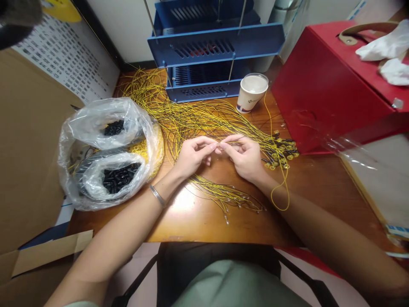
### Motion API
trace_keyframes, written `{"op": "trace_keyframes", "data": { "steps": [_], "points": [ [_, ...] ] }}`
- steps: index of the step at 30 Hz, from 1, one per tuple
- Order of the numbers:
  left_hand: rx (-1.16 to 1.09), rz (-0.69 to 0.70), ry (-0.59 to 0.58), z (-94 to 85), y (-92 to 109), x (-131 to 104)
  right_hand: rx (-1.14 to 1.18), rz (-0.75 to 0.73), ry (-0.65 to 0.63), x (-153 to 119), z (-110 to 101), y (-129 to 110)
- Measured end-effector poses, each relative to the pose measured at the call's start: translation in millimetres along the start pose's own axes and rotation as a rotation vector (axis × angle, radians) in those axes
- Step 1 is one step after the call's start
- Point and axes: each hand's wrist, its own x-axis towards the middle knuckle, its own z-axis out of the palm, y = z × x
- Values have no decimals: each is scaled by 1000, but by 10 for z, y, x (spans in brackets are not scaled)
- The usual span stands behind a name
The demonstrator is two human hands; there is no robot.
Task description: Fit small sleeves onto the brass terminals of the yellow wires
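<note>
My left hand (195, 156) and my right hand (244, 155) meet fingertip to fingertip above the wooden table. Both are pinched around a thin yellow wire; its exact end between the fingertips is too small to make out. Behind them spreads a large bundle of yellow and black wires (204, 117), whose right end carries black and yellow fittings (281, 151). Nearer to me lies a smaller bundle of wires (217, 189) with small clear tips. One yellow wire loop (280, 208) hangs over my right forearm.
Clear plastic bags (68, 179) at the left hold black parts (119, 177) and yellow parts (156, 149). A paper cup (247, 98) stands before blue trays (217, 44). A red box (319, 89) is at the right, cardboard (28, 140) at the left.
</note>
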Motion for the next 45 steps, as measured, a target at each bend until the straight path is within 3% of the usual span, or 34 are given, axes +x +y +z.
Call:
{"op": "trace_keyframes", "data": {
  "steps": [16, 26, 36, 45],
  "points": [
    [-11, -27, 5, 9, 33, -6, 5, -6, -15, -9, 3, 4],
    [-13, -35, 83, 22, 39, -3, -14, -43, 9, -27, 34, -22],
    [-167, -100, 41, 5, 17, -3, 24, -34, -33, -19, 25, -33],
    [-156, -122, 49, 10, 10, -1, 0, -56, -20, -28, 20, -5]
  ]
}}
